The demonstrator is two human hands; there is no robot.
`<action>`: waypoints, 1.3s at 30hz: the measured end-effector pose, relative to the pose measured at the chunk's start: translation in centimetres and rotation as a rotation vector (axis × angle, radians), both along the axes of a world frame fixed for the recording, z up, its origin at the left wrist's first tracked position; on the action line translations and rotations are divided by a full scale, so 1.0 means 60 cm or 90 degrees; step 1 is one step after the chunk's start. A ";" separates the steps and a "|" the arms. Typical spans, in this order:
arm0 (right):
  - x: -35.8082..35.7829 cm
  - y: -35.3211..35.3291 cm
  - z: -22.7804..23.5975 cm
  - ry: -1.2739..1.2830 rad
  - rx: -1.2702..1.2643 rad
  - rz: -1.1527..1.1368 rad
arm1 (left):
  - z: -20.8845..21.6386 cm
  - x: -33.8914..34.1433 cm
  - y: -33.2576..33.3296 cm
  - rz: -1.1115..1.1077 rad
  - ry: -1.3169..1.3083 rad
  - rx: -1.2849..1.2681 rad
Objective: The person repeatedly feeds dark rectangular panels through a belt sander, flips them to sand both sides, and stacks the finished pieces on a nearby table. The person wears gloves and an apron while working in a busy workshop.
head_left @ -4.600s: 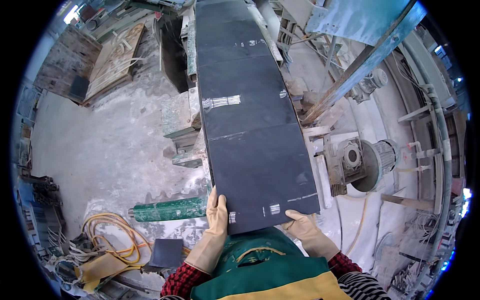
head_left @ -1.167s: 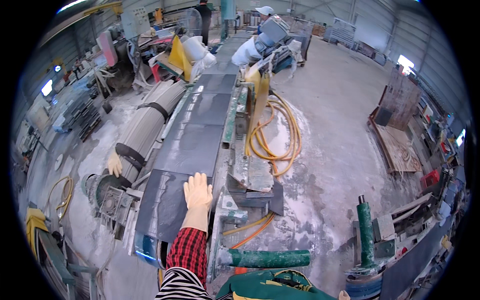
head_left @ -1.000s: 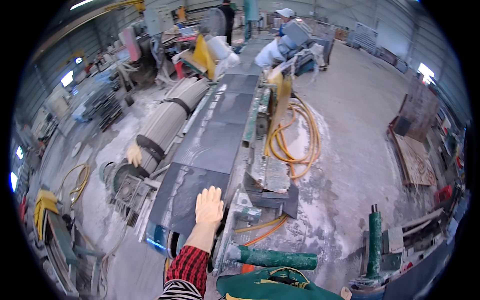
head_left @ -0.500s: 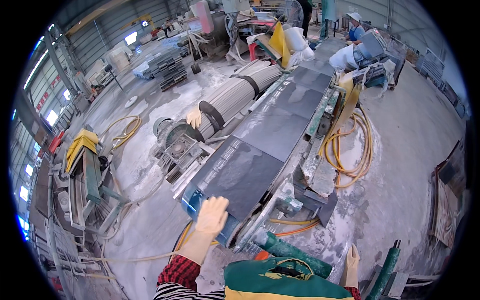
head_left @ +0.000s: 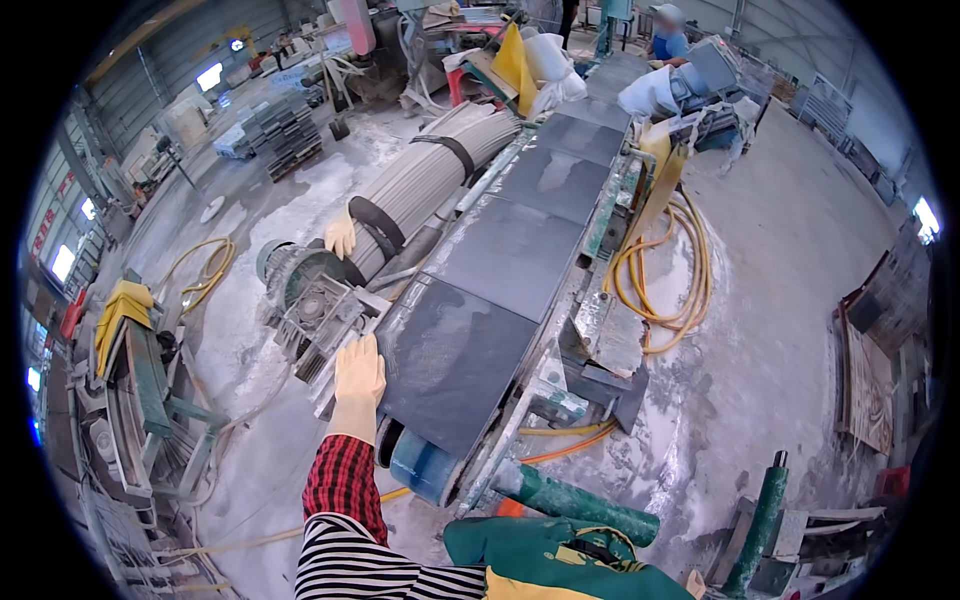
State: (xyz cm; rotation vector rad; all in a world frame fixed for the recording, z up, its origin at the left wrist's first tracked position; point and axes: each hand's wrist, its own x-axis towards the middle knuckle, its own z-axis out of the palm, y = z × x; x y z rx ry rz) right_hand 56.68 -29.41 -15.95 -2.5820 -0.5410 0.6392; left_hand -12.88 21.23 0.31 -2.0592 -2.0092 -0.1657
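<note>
My left hand [head_left: 360, 372], in a cream rubber glove, is at the left edge of the nearest dark stone slab [head_left: 455, 365]. Its fingers are stretched out and it grips nothing; how firmly it touches the edge I cannot tell. Further dark slabs [head_left: 508, 250] lie end to end along the conveyor, some with wet patches. The nearest slab reaches almost to the blue end roller [head_left: 422, 468]. Only a bit of my right hand [head_left: 695, 584] shows at the lower edge, beside my green and yellow apron [head_left: 560, 555], its fingers hidden.
Left of the conveyor are a motor [head_left: 318, 305] and a strapped bundle of long grey strips [head_left: 425, 180] with a loose glove [head_left: 341, 236] on it. Yellow hoses [head_left: 700, 270] coil at the right. A green roller [head_left: 580, 500] lies in front. A person [head_left: 668, 40] stands far off.
The nearest slab has slid toward me, covering more of the end roller. My left hand has gone from the roller to the slab's left edge. My right hand has dropped almost out of view.
</note>
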 end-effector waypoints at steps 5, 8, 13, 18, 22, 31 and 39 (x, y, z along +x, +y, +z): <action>-0.021 -0.024 0.010 0.007 -0.022 -0.017 | 0.021 0.032 0.025 0.019 -0.026 -0.094; -0.019 -0.004 0.009 0.008 -0.010 0.012 | -0.003 0.008 0.017 -0.020 0.008 -0.009; -0.008 0.074 0.009 0.007 0.055 0.059 | 0.002 -0.031 -0.009 -0.104 0.051 0.033; 0.003 0.122 0.003 0.009 0.100 0.106 | 0.041 -0.048 -0.061 -0.089 -0.015 -0.056; 0.003 0.134 -0.006 0.016 0.111 0.123 | 0.049 -0.065 -0.104 -0.086 -0.040 -0.045; -0.008 0.120 -0.013 0.040 0.085 0.095 | 0.021 -0.083 -0.188 0.019 -0.040 0.019; 0.000 0.075 -0.066 0.065 0.144 0.021 | -0.077 0.139 -0.246 0.424 -1.419 0.236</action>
